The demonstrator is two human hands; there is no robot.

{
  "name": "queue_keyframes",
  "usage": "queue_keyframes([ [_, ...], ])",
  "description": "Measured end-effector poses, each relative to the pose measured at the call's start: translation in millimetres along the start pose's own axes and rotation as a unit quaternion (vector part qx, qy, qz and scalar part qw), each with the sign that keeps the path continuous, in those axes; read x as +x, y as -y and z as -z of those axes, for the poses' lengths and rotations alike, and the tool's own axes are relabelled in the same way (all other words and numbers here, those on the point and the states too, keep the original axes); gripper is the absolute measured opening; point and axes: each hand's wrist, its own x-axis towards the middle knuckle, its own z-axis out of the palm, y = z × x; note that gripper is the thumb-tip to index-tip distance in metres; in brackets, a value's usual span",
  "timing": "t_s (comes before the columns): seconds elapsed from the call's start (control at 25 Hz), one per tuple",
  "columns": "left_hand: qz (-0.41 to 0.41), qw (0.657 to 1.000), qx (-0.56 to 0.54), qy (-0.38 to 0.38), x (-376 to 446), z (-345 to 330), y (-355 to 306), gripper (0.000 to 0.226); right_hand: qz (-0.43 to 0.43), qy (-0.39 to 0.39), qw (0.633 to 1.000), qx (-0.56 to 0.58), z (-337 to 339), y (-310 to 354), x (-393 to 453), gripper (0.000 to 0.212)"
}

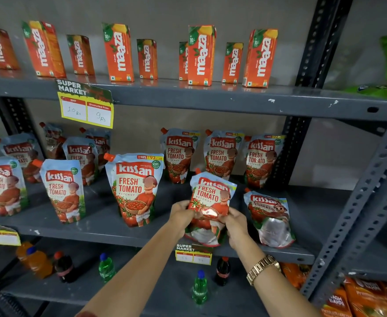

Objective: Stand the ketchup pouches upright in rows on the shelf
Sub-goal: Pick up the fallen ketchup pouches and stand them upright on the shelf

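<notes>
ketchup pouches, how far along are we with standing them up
Mostly done: pouches stand upright across the middle shelf, like the big front one. In hand: left hand and right hand grip one pouch, tilted. Left: that one, plus the slumped pouch at far right.
</notes>
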Motion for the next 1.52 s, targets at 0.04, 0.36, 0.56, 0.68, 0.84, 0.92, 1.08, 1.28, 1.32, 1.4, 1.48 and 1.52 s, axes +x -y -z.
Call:
queue_keyframes([
  [0.04,-0.026,1.000,-0.012,0.003,1.5,0.2,-3.6,0.033,0.029,0.001,1.000,-0.001,-1.0,3.2,0.9,0.028],
  [0.36,-0.110,0.991,-0.046,-0.065,17.9,12.1,0.8,0.038,0.147,0.036,0.987,-0.063,0.0,-0.3,10.4,0.039],
  [0.56,-0.096,0.988,-0.047,-0.110,11.8,4.7,0.9,0.036,0.144,-0.011,0.986,-0.078,8.1,4.2,9.6,0.029],
  [0.68,-0.145,0.974,0.022,-0.173,0.6,-4.7,5.3,0.033,0.184,-0.126,0.972,-0.076,22.2,13.4,7.5,0.021],
  [0.84,-0.215,0.953,0.083,-0.199,-11.9,-21.2,10.6,0.022,0.220,-0.241,0.943,-0.072,46.5,32.4,9.5,0.022],
  [0.92,-0.216,0.956,0.093,-0.175,-14.8,-34.8,12.4,0.019,0.232,-0.282,0.924,-0.111,63.2,38.7,10.8,0.022],
  [1.08,-0.201,0.967,0.117,-0.108,-15.9,-67.6,11.2,0.019,0.217,-0.305,0.915,-0.151,96.7,41.1,15.5,0.022],
  [1.28,-0.204,0.967,0.147,-0.042,-11.4,-106.1,18.1,0.006,0.117,-0.282,0.937,-0.168,129.2,30.9,28.8,0.018],
  [1.32,-0.194,0.967,0.159,-0.032,-10.6,-116.1,21.1,0.014,0.083,-0.261,0.947,-0.169,134.8,27.8,32.5,0.020],
  [1.4,-0.141,0.973,0.184,-0.002,-10.3,-134.5,25.2,0.034,0.012,-0.210,0.965,-0.154,143.5,22.9,38.8,0.033],
  [1.48,-0.071,0.977,0.198,0.033,-7.9,-150.6,28.9,0.048,-0.043,-0.171,0.979,-0.098,149.5,21.5,43.2,0.038],
  [1.52,-0.038,0.981,0.185,0.048,-6.8,-155.9,29.6,0.050,-0.060,-0.160,0.983,-0.073,151.8,21.1,45.0,0.038],
])
